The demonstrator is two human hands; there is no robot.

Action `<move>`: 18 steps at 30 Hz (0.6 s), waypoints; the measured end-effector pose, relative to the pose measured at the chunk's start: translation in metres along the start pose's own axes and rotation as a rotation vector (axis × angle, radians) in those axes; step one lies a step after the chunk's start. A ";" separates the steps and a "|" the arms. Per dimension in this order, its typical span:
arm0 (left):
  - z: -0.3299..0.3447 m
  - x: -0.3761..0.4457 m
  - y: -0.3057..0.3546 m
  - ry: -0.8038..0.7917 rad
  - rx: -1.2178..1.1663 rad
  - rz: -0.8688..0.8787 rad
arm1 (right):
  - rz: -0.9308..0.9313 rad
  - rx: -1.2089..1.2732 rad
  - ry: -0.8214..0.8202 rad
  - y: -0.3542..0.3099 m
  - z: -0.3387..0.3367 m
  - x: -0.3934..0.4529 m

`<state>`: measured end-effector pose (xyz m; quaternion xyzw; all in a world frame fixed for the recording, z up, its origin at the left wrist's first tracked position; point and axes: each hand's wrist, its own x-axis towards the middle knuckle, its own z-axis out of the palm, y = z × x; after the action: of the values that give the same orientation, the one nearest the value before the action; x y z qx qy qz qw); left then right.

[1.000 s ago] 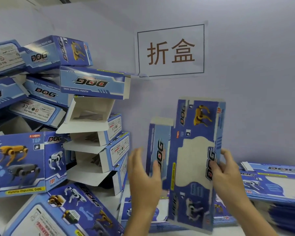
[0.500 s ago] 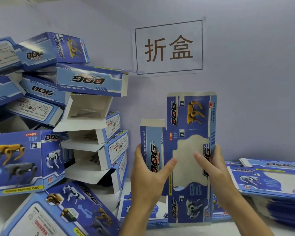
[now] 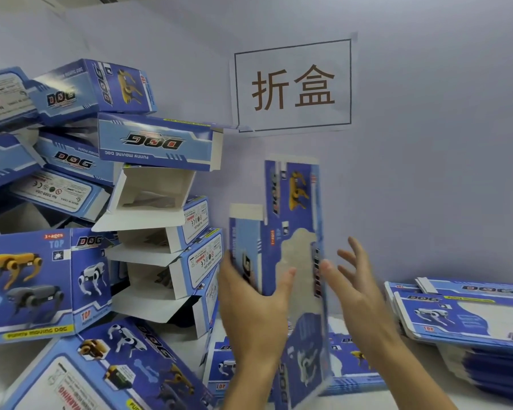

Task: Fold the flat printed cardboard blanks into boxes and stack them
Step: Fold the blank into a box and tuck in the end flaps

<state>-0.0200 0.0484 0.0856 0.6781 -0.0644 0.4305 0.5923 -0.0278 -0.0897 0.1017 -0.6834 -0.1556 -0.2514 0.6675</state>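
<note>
A blue printed cardboard blank (image 3: 293,232) stands upright in front of me, its panels angled into a narrow sleeve. My left hand (image 3: 255,309) grips its left panel, thumb on the front face and fingers behind. My right hand (image 3: 359,294) is beside the blank's right edge with fingers spread; the thumb tip is at that edge. A stack of flat blanks (image 3: 468,315) lies at the right. A pile of folded boxes (image 3: 148,143) rises at the left.
More flat blanks (image 3: 350,368) lie on the white table under my hands. A big folded box (image 3: 33,279) stands at the left and another lies in front of it (image 3: 107,374). A paper sign (image 3: 293,84) hangs on the wall behind.
The blank has narrowed as its panels swing toward each other. My right hand has let go of the right panel and spread its fingers. My left hand keeps its hold.
</note>
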 end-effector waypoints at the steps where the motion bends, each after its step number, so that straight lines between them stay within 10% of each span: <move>1: -0.002 0.001 -0.001 0.068 0.050 -0.003 | -0.047 -0.072 0.044 -0.003 0.004 -0.002; 8: 0.006 -0.013 0.014 0.072 0.226 0.121 | -0.180 -0.056 -0.217 -0.023 0.032 -0.012; 18: 0.014 -0.024 0.024 -0.647 -0.120 0.206 | -0.018 0.109 0.272 -0.008 -0.020 0.011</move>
<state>-0.0417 0.0192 0.0890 0.7335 -0.3422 0.2459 0.5333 -0.0260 -0.1104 0.1143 -0.6044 -0.0830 -0.3389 0.7162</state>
